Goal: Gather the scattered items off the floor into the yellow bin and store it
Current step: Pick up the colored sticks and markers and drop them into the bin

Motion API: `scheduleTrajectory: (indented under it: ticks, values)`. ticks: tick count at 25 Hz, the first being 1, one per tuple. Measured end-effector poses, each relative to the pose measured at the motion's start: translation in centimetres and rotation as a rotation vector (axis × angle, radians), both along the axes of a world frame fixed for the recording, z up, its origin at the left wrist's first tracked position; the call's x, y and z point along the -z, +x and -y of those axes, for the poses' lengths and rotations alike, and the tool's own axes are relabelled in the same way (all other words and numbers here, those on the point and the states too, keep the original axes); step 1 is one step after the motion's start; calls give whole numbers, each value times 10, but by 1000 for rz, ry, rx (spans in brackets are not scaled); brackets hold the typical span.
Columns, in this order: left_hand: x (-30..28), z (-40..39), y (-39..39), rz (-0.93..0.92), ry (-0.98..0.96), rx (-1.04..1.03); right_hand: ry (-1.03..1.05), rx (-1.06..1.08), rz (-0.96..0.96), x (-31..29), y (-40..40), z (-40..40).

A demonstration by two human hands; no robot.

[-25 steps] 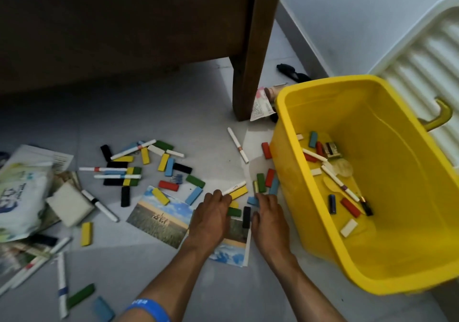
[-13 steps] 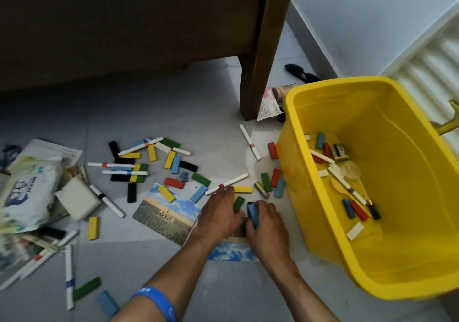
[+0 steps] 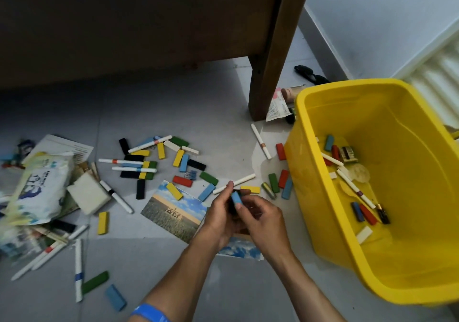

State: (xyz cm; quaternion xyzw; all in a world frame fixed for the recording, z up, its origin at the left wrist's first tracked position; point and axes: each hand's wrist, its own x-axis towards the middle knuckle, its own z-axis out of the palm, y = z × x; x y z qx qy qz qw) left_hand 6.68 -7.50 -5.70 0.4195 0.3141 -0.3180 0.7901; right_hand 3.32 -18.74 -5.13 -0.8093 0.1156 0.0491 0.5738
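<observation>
Status, early: large yellow plastic bin [image 3: 409, 267] on the floor at right holds only a few blocks and pens; left hand [image 3: 218, 218] and right hand [image 3: 260, 219] jointly pinch a small light-blue rectangular block [image 3: 236, 198]; most scattered coloured blocks [image 3: 159, 162] remain uncollected, bin unstored.

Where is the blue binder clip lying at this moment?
In the head view, the blue binder clip lies on the floor left of centre, between the red block and the black block.
</observation>
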Motion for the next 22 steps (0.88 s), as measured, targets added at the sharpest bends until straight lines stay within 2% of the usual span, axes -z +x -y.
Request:
scheduleTrajectory:
  ticks: [2,4,6,8,10,11,14,15,17,19,21,22]
  values:
    - [-2,3,3,9,88,-38,-59,44,114,0,6,1]
    - [-2,2,5,5,141,-75,-317,137,174,9,15,11]
    - [-3,-3,7,-20,142,-98,-730,31,26,20,27,23]
    - [-3,-9,7,-27,143,-114,-964,-115,-169,28,38,29]
    - [-2,-13,6,-13,178,-106,-937,-122,-237,29,46,27]
    - [-1,-14,4,-10,194,-100,-829,-67,-230,28,47,25]
    - [0,-14,1,-4,130,-123,-239,205,-144,16,37,16]
    - [-1,-13,1,4,78,-132,-92,199,-113,9,33,12]
    - [-1,-9,1,33,3,-121,26,66,-39,0,26,3]
    - [2,-7,2,29,16,-124,-77,25,65,0,26,1]
    - [3,-8,2,-11,33,-150,-380,-4,106,9,35,9]
    - [2,-9,2,-33,27,-170,-552,-111,51,14,39,13]
